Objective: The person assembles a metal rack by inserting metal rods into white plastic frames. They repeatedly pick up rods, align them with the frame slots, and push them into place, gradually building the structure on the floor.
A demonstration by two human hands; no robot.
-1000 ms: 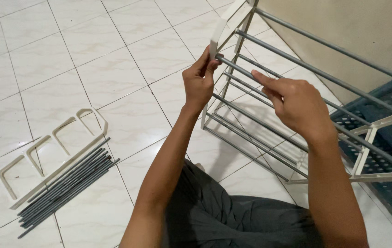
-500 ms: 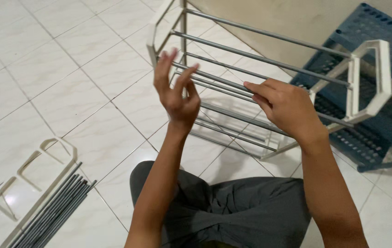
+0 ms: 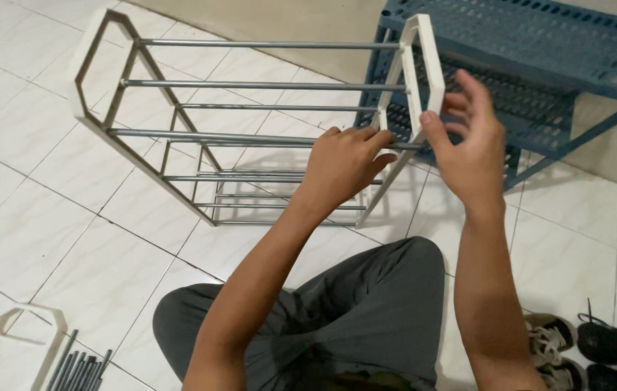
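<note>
Head view: left hand (image 3: 342,163) on rack rod (image 3: 250,137).

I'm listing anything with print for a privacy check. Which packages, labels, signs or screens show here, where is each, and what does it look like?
None: no package, label, sign or screen shows.
What is there: a white-framed rack with grey metal rods on the tiled floor, held by the left hand and right hand.
A blue perforated plastic shelf behind it.
Dark and pale shoes at lower right.
</note>
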